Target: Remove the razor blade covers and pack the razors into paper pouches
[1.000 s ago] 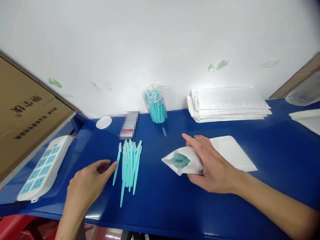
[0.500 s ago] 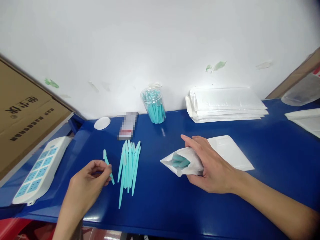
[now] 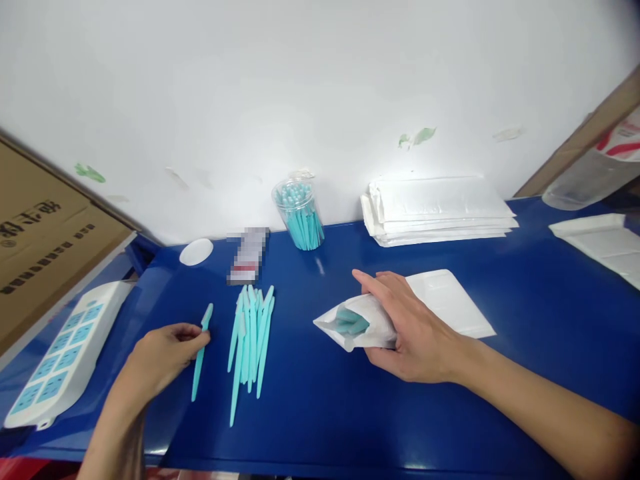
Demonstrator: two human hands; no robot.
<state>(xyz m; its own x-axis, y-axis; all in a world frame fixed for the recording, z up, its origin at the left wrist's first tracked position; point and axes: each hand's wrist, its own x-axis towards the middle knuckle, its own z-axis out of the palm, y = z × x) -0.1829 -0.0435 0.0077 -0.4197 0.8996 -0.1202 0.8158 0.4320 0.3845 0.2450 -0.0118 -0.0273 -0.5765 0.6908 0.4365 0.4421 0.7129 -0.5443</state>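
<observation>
bare forearms, no sleeves, no gloves

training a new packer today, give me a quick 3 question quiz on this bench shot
1. True or false: the left hand holds one teal stick apart from the pile.
2. What does the right hand hold?
A. a jar
B. an open white pouch
C. a power strip
3. Fill in: the clear jar of teal sticks stands at the back, by the ____.

Key
1. True
2. B; teal sticks show in its mouth
3. wall
</observation>
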